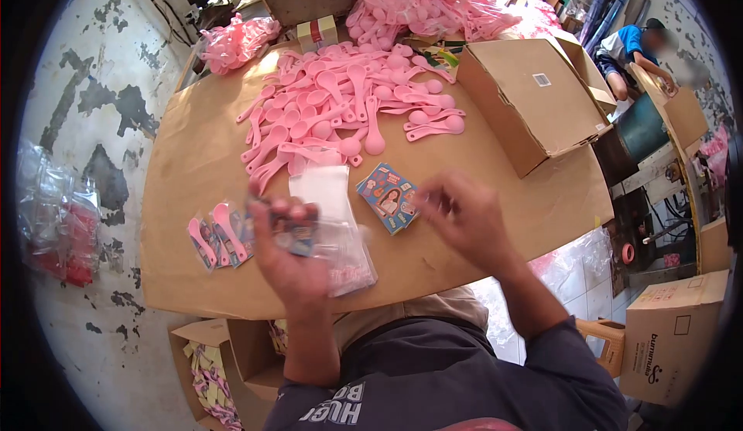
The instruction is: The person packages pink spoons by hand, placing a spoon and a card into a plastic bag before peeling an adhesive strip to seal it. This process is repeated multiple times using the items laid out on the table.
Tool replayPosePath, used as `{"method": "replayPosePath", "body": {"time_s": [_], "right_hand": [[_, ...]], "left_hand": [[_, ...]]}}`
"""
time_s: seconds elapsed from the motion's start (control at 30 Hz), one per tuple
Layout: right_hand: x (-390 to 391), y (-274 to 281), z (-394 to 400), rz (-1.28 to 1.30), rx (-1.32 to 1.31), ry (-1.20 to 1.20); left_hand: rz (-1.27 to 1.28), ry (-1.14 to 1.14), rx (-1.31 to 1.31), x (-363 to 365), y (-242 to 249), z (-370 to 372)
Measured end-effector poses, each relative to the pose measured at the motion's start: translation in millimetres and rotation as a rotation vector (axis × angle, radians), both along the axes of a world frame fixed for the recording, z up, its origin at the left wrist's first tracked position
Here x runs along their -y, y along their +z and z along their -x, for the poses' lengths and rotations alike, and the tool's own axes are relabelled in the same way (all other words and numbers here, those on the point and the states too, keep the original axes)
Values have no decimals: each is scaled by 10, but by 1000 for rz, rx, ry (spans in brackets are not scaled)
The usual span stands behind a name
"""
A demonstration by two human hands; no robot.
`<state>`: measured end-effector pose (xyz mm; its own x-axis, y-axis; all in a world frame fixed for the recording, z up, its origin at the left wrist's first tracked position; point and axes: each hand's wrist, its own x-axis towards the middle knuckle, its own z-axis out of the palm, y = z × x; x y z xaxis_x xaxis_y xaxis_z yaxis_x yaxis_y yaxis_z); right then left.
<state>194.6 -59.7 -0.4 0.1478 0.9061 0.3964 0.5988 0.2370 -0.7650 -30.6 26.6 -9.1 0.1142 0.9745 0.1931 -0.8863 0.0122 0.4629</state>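
My left hand point(294, 265) is closed around a blurred blue printed card point(298, 237), with clear plastic around it. Under and beside it lie a pile of clear plastic bags point(352, 265) and a white sheet point(325, 189). My right hand point(468, 218) has its fingers curled together, the tips right at the edge of a stack of blue printed cards point(387, 199); I cannot tell what is between them. Pink plastic spoons point(325, 98) lie heaped just beyond. On the left, several bagged sets point(224, 237) each show a pink spoon over a blue card.
A large cardboard box point(534, 98) stands on the table's right side. Bagged pink spoons point(426, 1) are piled at the back, with a pink plastic bag point(238, 42) at back left. Open boxes point(255, 354) sit below the front edge. Another person point(631, 48) is at far right.
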Motion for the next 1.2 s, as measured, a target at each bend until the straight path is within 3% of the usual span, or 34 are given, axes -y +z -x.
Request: {"method": "replayPosePath", "body": {"time_s": [0.03,0.07,0.13,0.37,0.67,0.77,0.97,1.07,1.13,1.17,1.2], "right_hand": [[-68,51,-133,-20,178,-39],[-135,69,-260,-13,182,-44],[-327,45,-511,15,528,-194],[-842,-192,-956,136,825,-212],[-626,-124,-666,245,513,-39],[-630,-229,-718,145,462,-90],[-601,-191,-641,224,691,-69],[-514,-134,-615,103,753,-159],[-389,-30,-555,38,447,-172],[-305,61,-464,33,445,-148],[-176,154,-373,203,182,-53]], "left_hand": [[3,-7,4,-25,0,79],[13,52,-10,-29,0,152],[18,107,-12,-24,2,187],[37,64,-23,41,-33,118],[65,94,-61,-2,-102,199],[73,77,-45,-29,-105,175],[112,183,-97,-51,33,5],[112,270,-129,-89,13,15],[57,238,-74,-111,25,8],[23,240,-61,-120,22,23],[21,258,-64,-122,28,31]]}}
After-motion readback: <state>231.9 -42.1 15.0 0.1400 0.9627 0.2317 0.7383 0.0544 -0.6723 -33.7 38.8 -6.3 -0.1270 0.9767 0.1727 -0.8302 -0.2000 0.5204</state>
